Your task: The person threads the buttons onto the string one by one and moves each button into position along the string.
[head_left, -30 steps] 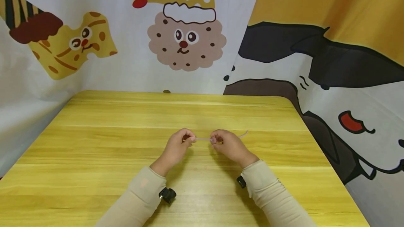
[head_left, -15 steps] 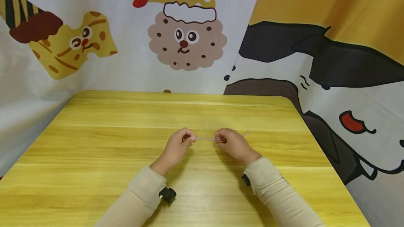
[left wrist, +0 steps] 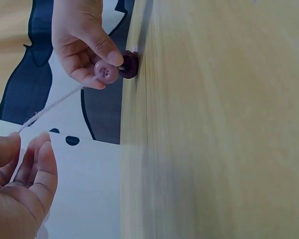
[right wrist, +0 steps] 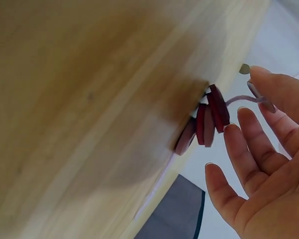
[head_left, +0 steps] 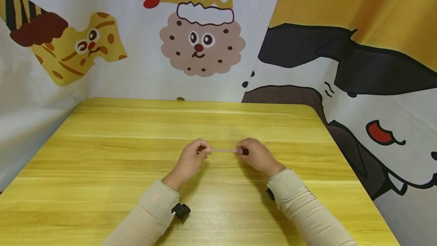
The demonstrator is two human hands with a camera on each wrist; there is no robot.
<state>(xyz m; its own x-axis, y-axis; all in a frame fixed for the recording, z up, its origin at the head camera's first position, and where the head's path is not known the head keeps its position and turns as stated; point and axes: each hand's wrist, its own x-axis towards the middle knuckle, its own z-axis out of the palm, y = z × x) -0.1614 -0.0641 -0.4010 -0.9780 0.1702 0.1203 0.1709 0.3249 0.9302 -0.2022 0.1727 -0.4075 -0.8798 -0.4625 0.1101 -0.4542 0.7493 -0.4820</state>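
Between the hands a thin pale-purple string [head_left: 224,150] runs nearly straight above the table. My left hand [head_left: 190,159] pinches it between thumb and fingers. At the other side my right hand [head_left: 257,156] holds a pink four-hole button [left wrist: 106,72] that is threaded on the string, shown in the left wrist view. Beside it sits a dark red button [left wrist: 130,64]. In the right wrist view, thumb and finger pinch the pink button, seen edge-on; several red and pink buttons [right wrist: 209,125] hang on the string past the fingers. The string's far end sticks out behind the right hand.
A wooden table [head_left: 129,200] lies under both hands. Behind it and at the sides hangs a printed curtain [head_left: 129,79] with cartoon figures. A small black camera [head_left: 181,211] is strapped at the left wrist, another [head_left: 270,194] at the right.
My right hand has slid to the right along the string, so the stretch between the hands is longer and the tail behind it looks shorter. The left hand has stayed put.
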